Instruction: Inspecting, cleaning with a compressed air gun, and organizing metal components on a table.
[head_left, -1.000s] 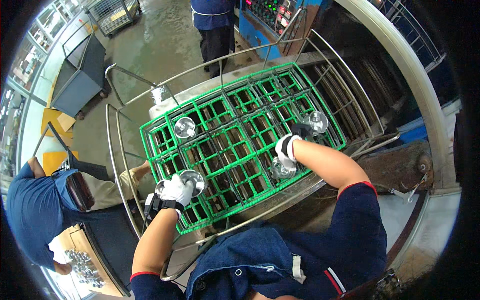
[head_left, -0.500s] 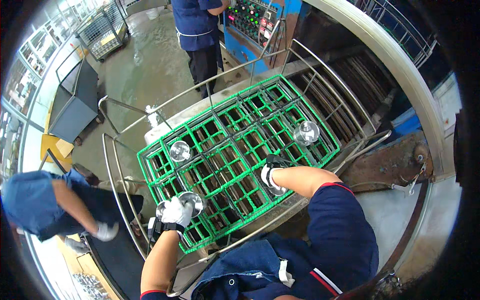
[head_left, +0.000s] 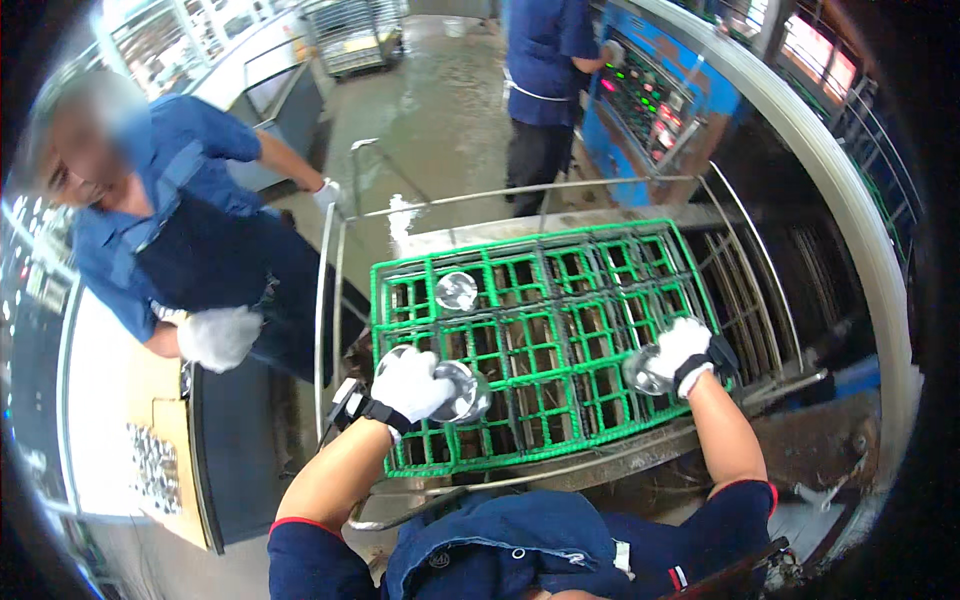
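A green-coated wire rack [head_left: 560,378] lies before me, divided into many square cells. My left hand [head_left: 412,388], in a white glove, is closed over its near left part. Shiny round metal pieces, cup-like, show on both sides of that hand: one [head_left: 464,393] on its right, another [head_left: 392,360] partly hidden by the fingers. Toward the rack's right end, my gloved right hand [head_left: 686,350] closes around a similar metal piece [head_left: 648,371]. One more round metal piece [head_left: 457,291] sits in the far left cells, apart from both hands.
Steel rails [head_left: 520,198] surround the rack. At left stands a co-worker [head_left: 190,220] with white gloves, beside a bench [head_left: 165,410] holding many small shiny parts. Another person [head_left: 545,100] works at a blue control panel [head_left: 640,95]. A pale curved frame [head_left: 800,130] rises at right.
My view has turned, shifting the rack right in the picture. My right hand has moved toward the rack's right end. The co-worker at left, bent over before, now stands upright facing the rack.
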